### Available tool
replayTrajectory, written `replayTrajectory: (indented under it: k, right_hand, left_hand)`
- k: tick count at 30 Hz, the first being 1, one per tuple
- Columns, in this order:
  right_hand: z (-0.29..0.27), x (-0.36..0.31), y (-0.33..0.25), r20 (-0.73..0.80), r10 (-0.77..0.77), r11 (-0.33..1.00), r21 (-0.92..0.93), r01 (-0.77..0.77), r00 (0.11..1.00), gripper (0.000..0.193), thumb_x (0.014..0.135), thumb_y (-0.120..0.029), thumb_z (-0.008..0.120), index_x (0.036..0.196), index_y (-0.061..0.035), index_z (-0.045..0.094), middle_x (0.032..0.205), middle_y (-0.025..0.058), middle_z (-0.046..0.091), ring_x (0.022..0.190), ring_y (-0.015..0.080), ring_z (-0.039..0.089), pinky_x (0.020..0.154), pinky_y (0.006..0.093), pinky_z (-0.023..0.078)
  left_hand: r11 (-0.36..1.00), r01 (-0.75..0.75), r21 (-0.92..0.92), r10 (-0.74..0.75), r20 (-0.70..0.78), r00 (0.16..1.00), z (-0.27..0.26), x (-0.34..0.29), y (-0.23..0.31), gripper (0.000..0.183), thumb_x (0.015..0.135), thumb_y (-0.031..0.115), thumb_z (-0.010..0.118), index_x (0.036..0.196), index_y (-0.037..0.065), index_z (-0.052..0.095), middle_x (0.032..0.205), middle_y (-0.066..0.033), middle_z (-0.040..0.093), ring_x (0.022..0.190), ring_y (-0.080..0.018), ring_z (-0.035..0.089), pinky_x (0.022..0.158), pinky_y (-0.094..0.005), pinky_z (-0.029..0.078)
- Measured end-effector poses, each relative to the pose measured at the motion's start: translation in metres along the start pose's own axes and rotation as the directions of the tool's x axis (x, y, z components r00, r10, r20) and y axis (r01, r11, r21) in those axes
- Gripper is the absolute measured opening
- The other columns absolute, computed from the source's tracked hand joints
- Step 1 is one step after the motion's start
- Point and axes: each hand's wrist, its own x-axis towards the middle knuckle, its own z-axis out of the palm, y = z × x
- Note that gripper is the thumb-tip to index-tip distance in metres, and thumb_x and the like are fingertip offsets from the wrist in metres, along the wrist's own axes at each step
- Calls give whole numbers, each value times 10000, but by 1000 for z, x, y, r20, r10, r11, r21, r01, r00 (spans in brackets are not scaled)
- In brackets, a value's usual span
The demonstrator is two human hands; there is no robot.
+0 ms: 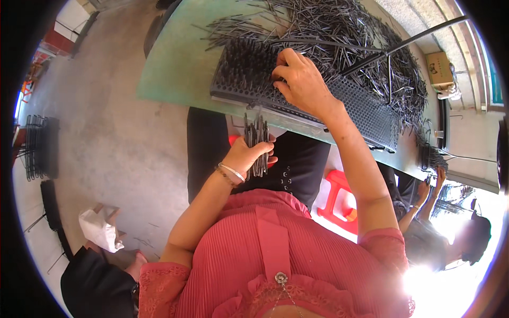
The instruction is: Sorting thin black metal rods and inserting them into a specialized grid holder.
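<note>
My left hand point(241, 156) is wrapped round a bundle of thin dark sticks point(256, 139), held upright just off the table's near edge. A black board full of small holes point(363, 108) lies along that edge. Its left part is crowded with dark sticks standing on end point(241, 66), while bare holes show on the right. Over the board, beside the standing sticks, my right hand point(302, 79) is closed with its fingers bent into a pinch. Whatever sits between those fingertips is too small or hidden to make out.
Loose dark sticks lie in a large heap point(339, 24) across the back of the green tabletop point(172, 63). A black rod point(419, 38) slants over the heap. At the right, a co-worker's hands point(432, 185) hold dark pieces. A red stool point(339, 199) stands under the table.
</note>
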Motion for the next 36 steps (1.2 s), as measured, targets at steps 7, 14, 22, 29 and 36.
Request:
replayTrajectory:
  k: [7,14,22,29,36]
  right_hand:
    - [-1,4,-5,55,129,991,25,-131,990,76,717,-80,657,782,-43,644,969,70,520,906,273,547,795,393,426]
    - [10,4,-20,-63,314,949,-16,-316,947,68,729,-73,625,771,-51,674,938,93,554,915,279,559,791,402,434]
    - [19,3,-27,-68,575,818,81,-570,815,95,755,-111,611,781,-49,679,969,106,550,898,296,566,778,415,438]
    - [20,7,-32,-91,572,820,81,-567,815,90,774,-118,605,815,-62,662,984,108,528,929,294,551,776,418,425]
    - [4,22,-45,-310,470,870,6,-493,826,98,815,-114,581,848,-32,624,981,126,522,879,316,553,748,419,418]
  left_hand:
    - [999,5,-31,-5,24,1000,-2,-2,4,222,788,91,658,971,-20,600,789,-80,583,669,-184,617,621,-320,567]
    - [996,26,-91,-24,21,999,-9,7,0,258,787,90,657,1005,-28,584,800,-83,575,668,-191,614,625,-331,571]
    - [992,-15,-124,21,48,999,-12,17,2,265,794,113,658,1016,-15,591,802,-70,579,664,-183,620,593,-300,540]
    - [987,-104,-126,108,27,994,-18,18,12,221,797,81,648,984,-25,597,785,-59,582,652,-149,594,612,-297,550]
    - [983,-138,-124,143,37,989,-21,16,16,213,796,77,653,970,-32,597,784,-59,578,661,-144,585,614,-300,555]
